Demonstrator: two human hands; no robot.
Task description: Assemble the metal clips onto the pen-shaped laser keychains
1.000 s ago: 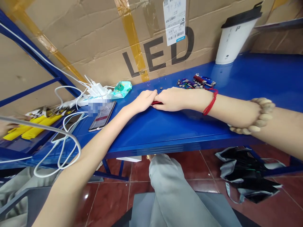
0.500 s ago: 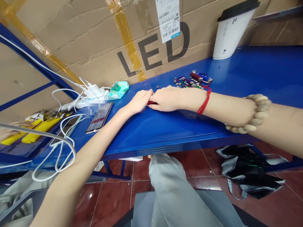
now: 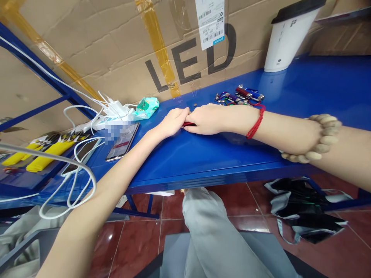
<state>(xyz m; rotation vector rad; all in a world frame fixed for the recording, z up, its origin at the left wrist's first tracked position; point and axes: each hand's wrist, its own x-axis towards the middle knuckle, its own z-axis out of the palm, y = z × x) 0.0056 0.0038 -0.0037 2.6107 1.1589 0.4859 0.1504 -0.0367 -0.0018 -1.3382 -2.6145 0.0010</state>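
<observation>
**Room in front and right, clutter left**

Bare table (image 3: 188, 158) lies between left hand (image 3: 174, 121), right hand (image 3: 207, 119) and the near edge. Wide gap right of the small metal cylinders (image 3: 245, 92); cup (image 3: 285, 44) stands at its back. Cardboard box (image 3: 110, 46) walls the rear. Leftward, phone (image 3: 121, 148) and looped white cable (image 3: 93, 175) obstruct.

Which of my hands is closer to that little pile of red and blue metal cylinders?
Your right hand. It's in front of the pile and a little to its left; your left hand is farther left, past the right hand.
</observation>
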